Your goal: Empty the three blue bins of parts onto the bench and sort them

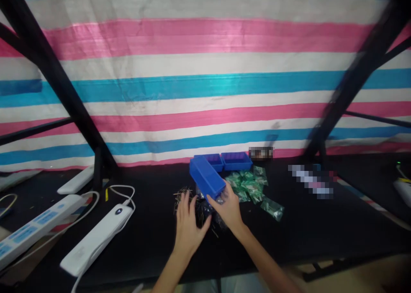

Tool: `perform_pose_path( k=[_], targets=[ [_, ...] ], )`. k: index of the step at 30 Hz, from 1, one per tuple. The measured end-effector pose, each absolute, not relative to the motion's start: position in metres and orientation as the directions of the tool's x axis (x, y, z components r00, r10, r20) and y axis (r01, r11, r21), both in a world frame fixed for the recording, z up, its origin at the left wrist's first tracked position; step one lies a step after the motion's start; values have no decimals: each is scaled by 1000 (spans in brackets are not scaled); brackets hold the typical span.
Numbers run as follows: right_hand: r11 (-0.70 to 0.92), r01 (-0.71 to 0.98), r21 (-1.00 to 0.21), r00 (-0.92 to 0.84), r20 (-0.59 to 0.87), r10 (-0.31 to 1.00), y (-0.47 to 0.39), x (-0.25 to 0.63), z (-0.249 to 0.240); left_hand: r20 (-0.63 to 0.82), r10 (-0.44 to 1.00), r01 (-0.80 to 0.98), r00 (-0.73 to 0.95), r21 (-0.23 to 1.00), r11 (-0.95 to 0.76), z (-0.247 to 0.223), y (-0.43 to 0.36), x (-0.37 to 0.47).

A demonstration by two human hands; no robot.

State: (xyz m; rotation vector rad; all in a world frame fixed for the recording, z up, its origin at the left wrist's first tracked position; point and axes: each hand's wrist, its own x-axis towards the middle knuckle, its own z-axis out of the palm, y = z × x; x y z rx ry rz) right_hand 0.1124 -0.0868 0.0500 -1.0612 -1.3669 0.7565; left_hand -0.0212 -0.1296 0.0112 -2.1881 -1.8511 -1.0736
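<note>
My right hand (230, 205) grips the near end of a blue plastic bin (207, 177), which is tilted with its underside or side toward me. Beside it, my left hand (188, 224) has its fingers spread over the table, at the edge of a pile of thin brass-coloured pins or screws (183, 193). Clear plastic bags (205, 209) lie partly hidden between the two hands and below the bin. Two more blue bins (236, 161) stand side by side just behind. Green-tinted plastic packets (252, 186) are heaped to the right of my right hand.
On the left of the black table (150, 237) lie a white power bank-like device (96, 241) with a cable and a white power strip (41, 224). Black metal posts (61, 87) rise on both sides before a striped sheet (205, 66). Blurred-out items lie at right.
</note>
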Motion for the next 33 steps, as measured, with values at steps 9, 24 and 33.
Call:
perform_pose_path(
  k=[9, 24, 33],
  targets=[
    [114, -166, -979, 253, 70, 965, -110, 171, 52, 559, 821, 921, 115, 249, -299, 2, -140, -7],
    [36, -107, -994, -12, 37, 999, -126, 206, 50, 701, 409, 747, 584, -267, -609, 42, -122, -19],
    [32, 117, -993, 198, 55, 979, -118, 288, 22, 541, 798, 964, 265, -131, -232, 56, -25, -96]
  ],
)
